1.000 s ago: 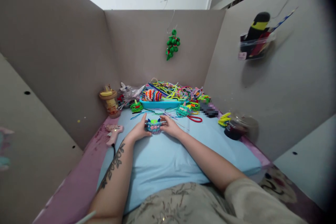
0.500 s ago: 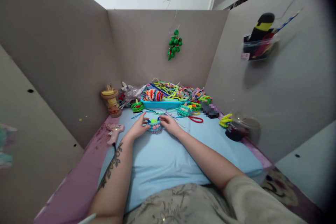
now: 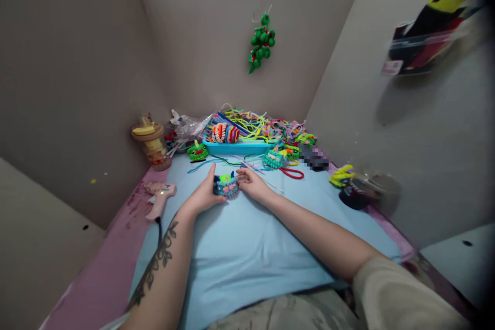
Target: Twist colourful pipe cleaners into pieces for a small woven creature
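Observation:
A small fuzzy figure (image 3: 226,186) made of blue, green and pink pipe cleaners rests on the light blue pillow (image 3: 247,247). My left hand (image 3: 203,193) cups its left side with fingers curled around it. On the figure's right side, my right hand (image 3: 253,184) pinches it with the fingertips. Both forearms lie along the pillow.
A blue tray (image 3: 237,148) with loose pipe cleaners and finished figures stands at the back. A pink glue gun (image 3: 158,198) lies left of the pillow, a jar (image 3: 150,145) behind it. A dark bowl (image 3: 358,197) sits right. Grey panels enclose the space; a green ornament (image 3: 262,43) hangs above.
The view has tilted down and moved closer. Both hands stay on the small figure, shifting their grip only slightly.

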Available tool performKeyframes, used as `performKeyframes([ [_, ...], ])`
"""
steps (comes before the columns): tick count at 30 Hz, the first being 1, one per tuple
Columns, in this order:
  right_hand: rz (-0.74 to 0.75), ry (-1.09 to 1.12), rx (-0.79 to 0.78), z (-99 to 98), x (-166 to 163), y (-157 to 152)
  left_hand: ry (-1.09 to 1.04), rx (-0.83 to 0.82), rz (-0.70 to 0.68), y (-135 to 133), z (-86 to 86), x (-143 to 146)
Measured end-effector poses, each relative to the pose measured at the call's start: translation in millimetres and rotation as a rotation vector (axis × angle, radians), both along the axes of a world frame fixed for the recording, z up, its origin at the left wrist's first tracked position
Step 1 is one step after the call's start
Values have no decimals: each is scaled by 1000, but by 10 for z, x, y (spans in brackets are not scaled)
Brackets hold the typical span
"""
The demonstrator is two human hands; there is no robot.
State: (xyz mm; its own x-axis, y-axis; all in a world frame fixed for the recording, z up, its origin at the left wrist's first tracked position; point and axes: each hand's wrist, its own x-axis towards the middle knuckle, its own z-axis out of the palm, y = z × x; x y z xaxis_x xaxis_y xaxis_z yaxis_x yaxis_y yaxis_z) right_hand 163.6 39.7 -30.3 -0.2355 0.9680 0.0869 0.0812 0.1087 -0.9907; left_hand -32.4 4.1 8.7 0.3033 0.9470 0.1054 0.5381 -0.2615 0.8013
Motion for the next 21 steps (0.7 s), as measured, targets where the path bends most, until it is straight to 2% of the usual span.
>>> performKeyframes([
  [3, 61, 37, -73, 55, -4, -33, 25, 7, 42, 13, -31, 32],
  [8, 132, 150, -84, 147, -11, 44, -89, 15, 170, 155, -91, -17],
  [11, 143, 177, -96, 121, 2, 127, -110, 2, 256, 273, -156, -70],
  [15, 138, 170, -104, 56, 27, 109, -4, 21, 258, 318, -185, -103],
  [18, 130, 43, -10, 102, 37, 15, 75, 26, 261, 307, -130, -91],
  [21, 172, -170, 182, 240, 56, -45, 165, 17, 261, 349, -92, -83],
])
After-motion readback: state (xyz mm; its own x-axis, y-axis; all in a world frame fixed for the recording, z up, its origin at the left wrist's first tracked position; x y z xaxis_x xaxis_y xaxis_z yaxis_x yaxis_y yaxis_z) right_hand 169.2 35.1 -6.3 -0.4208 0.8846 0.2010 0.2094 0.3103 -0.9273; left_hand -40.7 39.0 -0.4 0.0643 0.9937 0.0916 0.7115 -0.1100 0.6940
